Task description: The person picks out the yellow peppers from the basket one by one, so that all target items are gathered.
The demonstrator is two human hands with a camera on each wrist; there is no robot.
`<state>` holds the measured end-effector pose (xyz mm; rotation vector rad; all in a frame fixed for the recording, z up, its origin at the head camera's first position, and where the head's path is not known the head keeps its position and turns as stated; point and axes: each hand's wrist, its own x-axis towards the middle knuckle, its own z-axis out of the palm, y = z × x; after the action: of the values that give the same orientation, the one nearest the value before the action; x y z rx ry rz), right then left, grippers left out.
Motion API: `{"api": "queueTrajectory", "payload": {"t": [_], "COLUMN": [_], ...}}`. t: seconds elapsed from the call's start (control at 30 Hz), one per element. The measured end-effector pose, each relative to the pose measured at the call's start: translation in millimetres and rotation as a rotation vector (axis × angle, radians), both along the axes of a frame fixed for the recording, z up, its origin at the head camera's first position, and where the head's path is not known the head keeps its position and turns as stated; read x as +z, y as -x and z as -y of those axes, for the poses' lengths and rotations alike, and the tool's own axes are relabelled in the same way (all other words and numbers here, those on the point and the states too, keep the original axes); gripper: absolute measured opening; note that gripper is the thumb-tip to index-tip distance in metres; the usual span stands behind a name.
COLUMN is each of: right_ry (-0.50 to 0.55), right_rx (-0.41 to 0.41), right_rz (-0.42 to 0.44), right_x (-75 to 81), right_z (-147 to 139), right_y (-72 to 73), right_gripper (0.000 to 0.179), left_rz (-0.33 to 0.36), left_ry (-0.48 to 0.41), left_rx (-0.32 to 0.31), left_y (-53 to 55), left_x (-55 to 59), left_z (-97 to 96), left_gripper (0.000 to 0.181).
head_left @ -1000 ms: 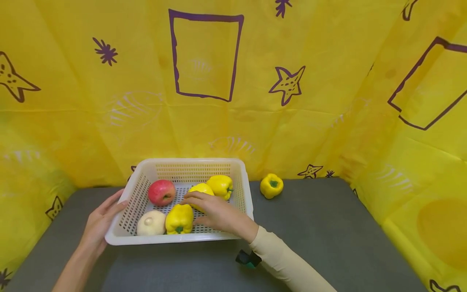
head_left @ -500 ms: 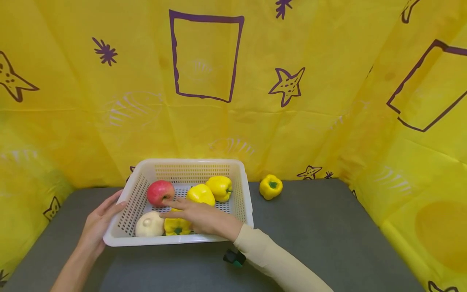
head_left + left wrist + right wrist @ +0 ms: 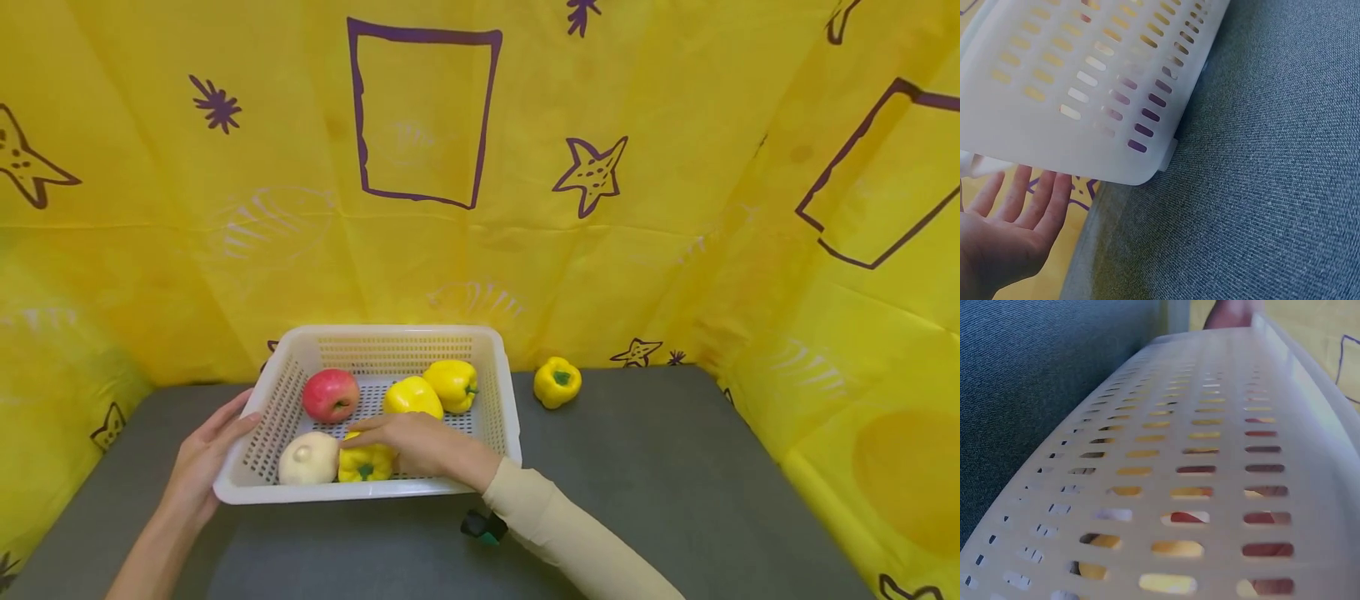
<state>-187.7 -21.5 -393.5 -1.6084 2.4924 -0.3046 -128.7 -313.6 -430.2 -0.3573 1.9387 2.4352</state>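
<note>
A white plastic basket [image 3: 367,492] with slotted walls stands on the grey table. My left hand [image 3: 204,458] holds its left rim, thumb over the edge and fingers outside; the left wrist view shows the fingers [image 3: 1041,203] reaching up at the rim. Inside the basket, my right hand [image 3: 423,442] grips a yellow bell pepper [image 3: 366,468] near the front wall, fingers over its top and thumb side at its right. Beside that pepper sits a white round bulb [image 3: 309,458] with a nub. The right wrist view mostly shows the basket's slotted wall [image 3: 1222,500], which hides the right hand.
A red apple [image 3: 330,396] lies at the basket's back left. At the back right are a rounded yellow piece [image 3: 414,397] and another yellow bell pepper [image 3: 452,385]. One more yellow pepper [image 3: 557,383] stands on the table [image 3: 660,483] right of the basket, near the yellow cloth backdrop [image 3: 660,275].
My right hand has moved left and forward from beside the yellow produce, over the front pepper, and its fingers have closed around that pepper. The left hand stays at the rim.
</note>
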Motion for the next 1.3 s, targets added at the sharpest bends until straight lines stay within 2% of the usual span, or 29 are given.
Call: {"api": "queueTrajectory", "payload": {"t": [0.2,0.37,0.6,0.8,1.17,1.3], "right_ry": [0.046,0.076,0.151,0.240,0.326,0.426], "right_rx": [-0.003,-0.010,-0.023,-0.041,-0.124,-0.141], "right_rz": [-0.029,-0.011,-0.014,0.007,0.040,0.069], "right_x": [4.1,9.2,17.7,18.5,25.4,32.6], "right_z": [-9.8,-18.0,-32.7,-47.2,-65.6,-75.4], "right_y": [-0.1,-2.8,-9.1,-12.0,-6.6,-1.9], "right_gripper": [0.066,0.066,0.066,0.067,0.070,0.070], "left_rz": [0.035,0.054,0.029,0.023,0.044,0.043], "left_ry": [0.033,0.057,0.025,0.028,0.027,0.029], "left_rx": [0.009,0.014,0.011,0.003,-0.007,-0.008], "left_y": [1.5,0.2,-0.6,-0.4,0.8,1.1], "left_x": [0.7,1.2,1.1,1.8,0.6,1.6], "left_z": [-1.4,-0.7,-0.1,0.1,0.9,0.3], "left_gripper": [0.062,0.065,0.059,0.057,0.060,0.062]}}
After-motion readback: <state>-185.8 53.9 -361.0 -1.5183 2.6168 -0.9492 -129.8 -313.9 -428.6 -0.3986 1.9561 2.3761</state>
